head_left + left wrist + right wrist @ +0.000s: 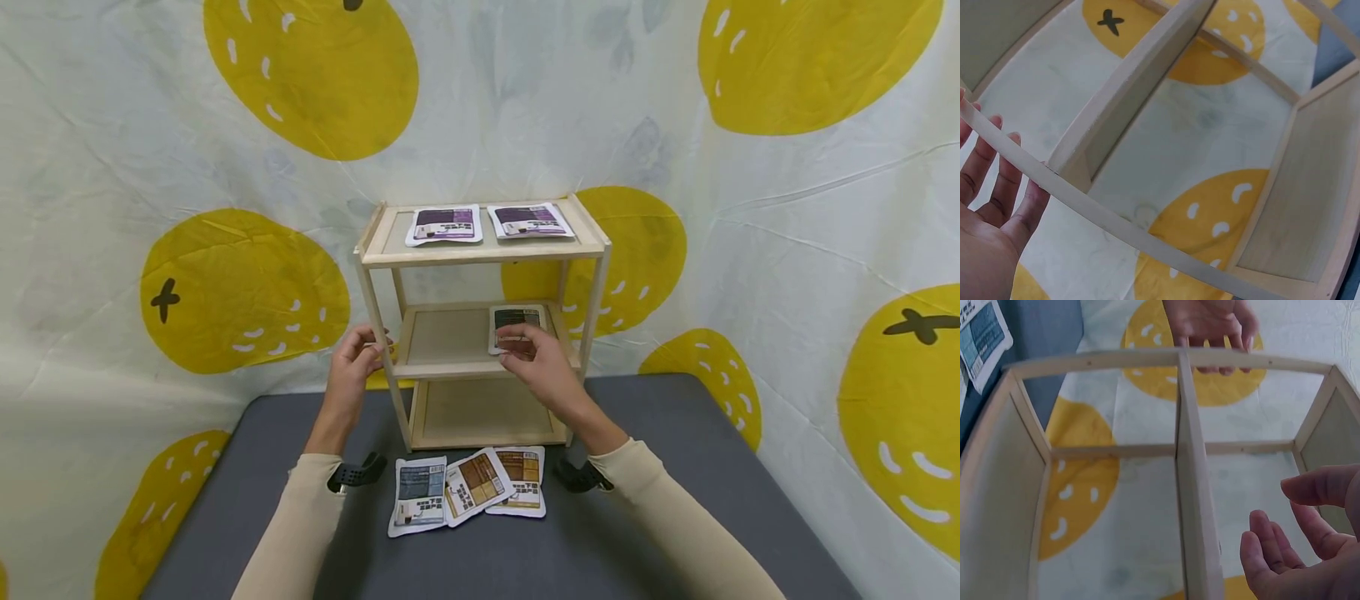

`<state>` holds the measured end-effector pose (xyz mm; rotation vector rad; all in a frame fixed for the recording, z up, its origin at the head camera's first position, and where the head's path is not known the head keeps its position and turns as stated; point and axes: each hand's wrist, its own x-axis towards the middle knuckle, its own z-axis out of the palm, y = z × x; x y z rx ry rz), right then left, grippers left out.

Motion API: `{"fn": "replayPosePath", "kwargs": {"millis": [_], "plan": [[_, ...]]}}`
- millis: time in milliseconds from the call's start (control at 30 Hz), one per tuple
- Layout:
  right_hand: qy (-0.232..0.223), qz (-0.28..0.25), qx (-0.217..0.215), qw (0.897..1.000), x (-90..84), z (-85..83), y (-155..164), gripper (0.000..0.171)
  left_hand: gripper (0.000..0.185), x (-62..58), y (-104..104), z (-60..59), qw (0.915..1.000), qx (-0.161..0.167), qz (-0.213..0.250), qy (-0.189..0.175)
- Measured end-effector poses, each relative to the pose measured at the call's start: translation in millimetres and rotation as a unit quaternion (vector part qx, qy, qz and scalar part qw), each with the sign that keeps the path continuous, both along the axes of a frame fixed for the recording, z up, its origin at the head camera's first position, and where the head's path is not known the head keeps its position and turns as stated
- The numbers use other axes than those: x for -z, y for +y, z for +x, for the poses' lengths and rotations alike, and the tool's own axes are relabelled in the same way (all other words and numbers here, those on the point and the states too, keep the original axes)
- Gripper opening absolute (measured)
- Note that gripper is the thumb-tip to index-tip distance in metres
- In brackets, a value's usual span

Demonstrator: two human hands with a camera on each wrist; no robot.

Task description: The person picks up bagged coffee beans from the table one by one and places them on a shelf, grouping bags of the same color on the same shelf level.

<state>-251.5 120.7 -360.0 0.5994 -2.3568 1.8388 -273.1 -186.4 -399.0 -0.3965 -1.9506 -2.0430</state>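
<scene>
A light wooden three-tier shelf stands at the back of the dark table. My left hand is at its left front post, the fingers loosely extended behind the post in the left wrist view. On the right side of the middle tier lies a white-edged packet with a dark green label. My right hand hovers in front of this packet and partly covers it. Thumb and fingers are loosely bent, with nothing between them in the right wrist view.
Two purple-labelled packets, one left and one right, lie on the top tier. Before the shelf, a blue packet, a brown packet and an orange-brown packet lie on the table. A lemon-patterned cloth hangs behind.
</scene>
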Motion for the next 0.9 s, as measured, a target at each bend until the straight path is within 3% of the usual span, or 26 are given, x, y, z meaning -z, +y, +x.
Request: {"fn": "replayPosePath", "kwargs": {"millis": [433,900], "plan": [[-0.045,-0.028,-0.065,0.996,17.2,18.4,-13,0.039,0.016,2.2,-1,0.5,1.0,-0.001,0.003,-0.003],[-0.083,0.031,-0.134,0.987,43.6,37.4,-30,0.033,0.019,0.1,-1,0.2,0.9999,-0.003,-0.01,-0.007]]}}
